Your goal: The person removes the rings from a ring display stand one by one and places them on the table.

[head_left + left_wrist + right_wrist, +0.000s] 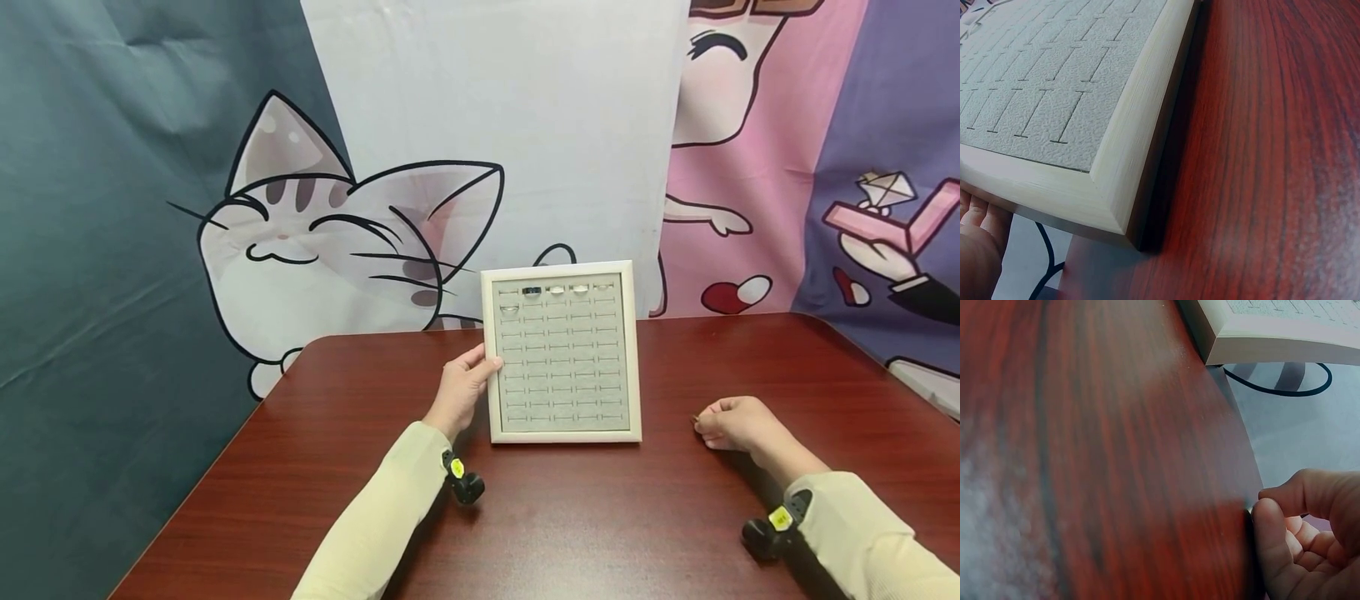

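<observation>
A ring display board (pixel 564 434) with a cream frame and grey slotted padding stands upright on the table. Several rings sit in its top row, among them a dark blue ring (pixel 532 291); one silver ring (pixel 509 309) is in the second row at left. My left hand (pixel 457 392) grips the board's left edge, thumb on the front; the left wrist view shows the frame's lower corner (pixel 1119 206). Right of the board, my right hand (pixel 738 427) pinches a small gold-brown, ring-like piece (pixel 695 421) between thumb and forefinger, just above the table. Its shape is mostly hidden by the fingertips.
The glossy reddish-brown table (pixel 570 533) spreads around the board. Behind it hangs a cloth backdrop (pixel 510 92) with a cartoon cat. Dark wrist cameras are strapped to both sleeves, the right one (pixel 765 537) close to the tabletop.
</observation>
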The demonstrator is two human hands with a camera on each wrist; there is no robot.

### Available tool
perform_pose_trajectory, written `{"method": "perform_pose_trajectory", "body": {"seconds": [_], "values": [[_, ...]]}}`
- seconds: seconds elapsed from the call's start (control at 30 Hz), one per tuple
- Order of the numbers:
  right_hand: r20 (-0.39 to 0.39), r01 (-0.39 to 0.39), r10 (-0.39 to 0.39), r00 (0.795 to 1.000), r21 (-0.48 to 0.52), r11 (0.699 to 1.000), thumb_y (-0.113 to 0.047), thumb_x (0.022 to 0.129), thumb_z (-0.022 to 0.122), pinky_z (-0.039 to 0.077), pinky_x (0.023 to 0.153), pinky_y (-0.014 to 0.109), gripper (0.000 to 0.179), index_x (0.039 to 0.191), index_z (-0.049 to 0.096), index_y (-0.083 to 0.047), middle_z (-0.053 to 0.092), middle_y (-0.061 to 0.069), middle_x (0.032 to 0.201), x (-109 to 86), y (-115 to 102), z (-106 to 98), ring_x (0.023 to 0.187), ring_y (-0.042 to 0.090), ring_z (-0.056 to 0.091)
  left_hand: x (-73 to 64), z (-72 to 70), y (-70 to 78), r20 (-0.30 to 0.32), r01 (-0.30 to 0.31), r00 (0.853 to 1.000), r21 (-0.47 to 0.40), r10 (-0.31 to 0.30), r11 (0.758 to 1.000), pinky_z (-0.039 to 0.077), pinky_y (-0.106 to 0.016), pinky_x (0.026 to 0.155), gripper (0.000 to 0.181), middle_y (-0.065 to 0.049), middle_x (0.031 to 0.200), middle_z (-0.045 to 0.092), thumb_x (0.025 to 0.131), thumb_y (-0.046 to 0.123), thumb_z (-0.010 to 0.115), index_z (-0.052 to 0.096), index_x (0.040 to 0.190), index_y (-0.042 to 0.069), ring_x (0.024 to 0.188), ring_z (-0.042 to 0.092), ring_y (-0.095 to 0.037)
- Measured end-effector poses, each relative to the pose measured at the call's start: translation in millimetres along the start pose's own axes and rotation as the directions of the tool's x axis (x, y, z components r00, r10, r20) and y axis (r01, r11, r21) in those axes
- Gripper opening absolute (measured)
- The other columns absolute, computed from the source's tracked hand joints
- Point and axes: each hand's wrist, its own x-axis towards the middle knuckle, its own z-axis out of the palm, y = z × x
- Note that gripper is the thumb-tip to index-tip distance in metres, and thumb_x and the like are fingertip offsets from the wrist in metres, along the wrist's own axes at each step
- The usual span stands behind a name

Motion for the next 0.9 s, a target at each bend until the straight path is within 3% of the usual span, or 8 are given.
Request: {"method": "perform_pose_trajectory", "body": {"seconds": [0.57,0.9], "values": [[0.025,-0.004,0.004,1.0,0.023,1.0,0.001,0.08,0.06,0.052,0.056,0.022,0.008,0.073,0.06,-0.003,0.062,-0.005,0.067,-2.1,0.7,0.0,0.059,0.005,0.058,-0.3,-0.3,-1.5,-0.001,-0.005,1.0,-0.001,0.005,1.0,0.051,-0.03,0.085,0.04,-0.013,0.114,0.065,0.088,0.01,0.06,0.056,0.127,0.007,0.089,0.065,-0.012],[0.082,-0.007,0.0,0.997,0.086,0.996,0.0,0.084,0.056,0.052,0.059,0.02,0.013,0.073,0.06,-0.004,0.063,-0.005,0.069,-0.4,0.9,-3.1,0.061,0.004,0.058,-0.9,-0.3,-0.1,0.005,-0.006,1.0,0.002,0.006,1.0,0.05,-0.031,0.087,0.04,-0.014,0.117,0.064,0.088,0.01,0.06,0.055,0.128,0.006,0.09,0.065,-0.012]]}}
